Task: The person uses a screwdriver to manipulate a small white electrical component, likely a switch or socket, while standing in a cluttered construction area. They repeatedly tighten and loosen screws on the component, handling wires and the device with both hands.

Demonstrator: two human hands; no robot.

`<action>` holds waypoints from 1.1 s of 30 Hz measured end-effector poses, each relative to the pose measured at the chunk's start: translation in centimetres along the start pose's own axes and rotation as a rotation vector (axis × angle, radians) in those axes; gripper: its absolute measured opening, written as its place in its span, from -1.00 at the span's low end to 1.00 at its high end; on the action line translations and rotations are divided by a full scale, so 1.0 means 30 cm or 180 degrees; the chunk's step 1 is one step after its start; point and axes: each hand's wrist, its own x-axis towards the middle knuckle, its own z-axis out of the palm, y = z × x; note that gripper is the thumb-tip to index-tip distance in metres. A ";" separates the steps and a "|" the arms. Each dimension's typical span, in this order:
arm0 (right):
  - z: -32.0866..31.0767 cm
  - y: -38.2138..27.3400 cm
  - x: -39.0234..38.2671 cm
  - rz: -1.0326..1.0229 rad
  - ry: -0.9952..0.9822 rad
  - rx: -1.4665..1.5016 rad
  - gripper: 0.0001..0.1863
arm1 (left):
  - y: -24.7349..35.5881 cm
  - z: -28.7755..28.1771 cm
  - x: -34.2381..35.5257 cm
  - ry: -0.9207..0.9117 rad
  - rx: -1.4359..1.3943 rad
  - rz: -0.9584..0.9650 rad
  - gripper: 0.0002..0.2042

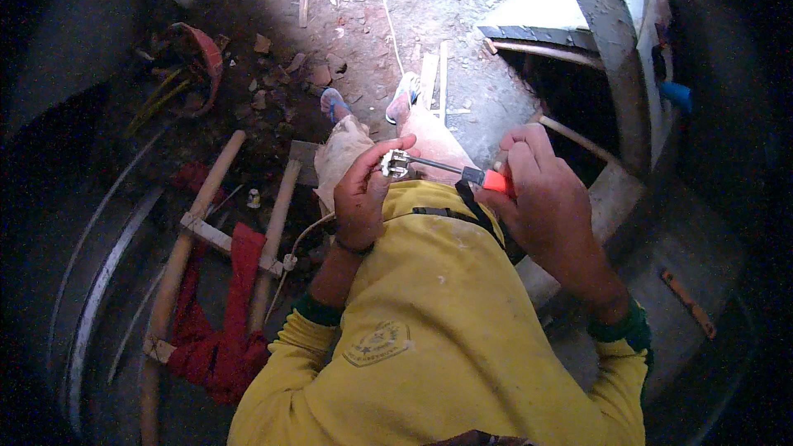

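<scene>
In front of my waist, my left hand (365,190) pinches a small white electrical fitting with metal parts (396,164) between thumb and fingers. My right hand (541,186) is closed round the orange-red handle of a screwdriver (496,182). Its thin shaft runs leftward, and the tip meets the fitting. Whether the tip sits in a screw is too small to tell. A pale cable (311,230) passes just beside my left wrist.
A wooden ladder (221,235) with red cloth (245,281) on it stands at the left. A broken red basin (202,66) and brick rubble (322,74) lie farther off. At the right are a white-edged frame (636,58) and an orange tool (687,304).
</scene>
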 end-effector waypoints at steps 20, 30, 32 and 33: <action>-0.008 0.001 0.006 -0.0113 -0.0159 0.0210 -0.57 | -0.023 -0.021 0.005 -0.0161 -0.0004 0.0280 -0.59; 0.026 0.021 0.023 -0.0020 0.0442 -0.0462 -0.68 | -0.025 -0.023 0.009 0.0186 -0.0126 -0.0088 -0.60; 0.044 0.041 0.047 -0.0226 0.0638 -0.0118 -0.65 | -0.005 -0.026 0.033 0.0558 -0.0204 -0.0424 -0.54; 0.071 0.055 0.067 -0.0436 0.0697 0.0323 -0.63 | -0.006 -0.027 0.037 0.0603 -0.0439 -0.0466 -0.55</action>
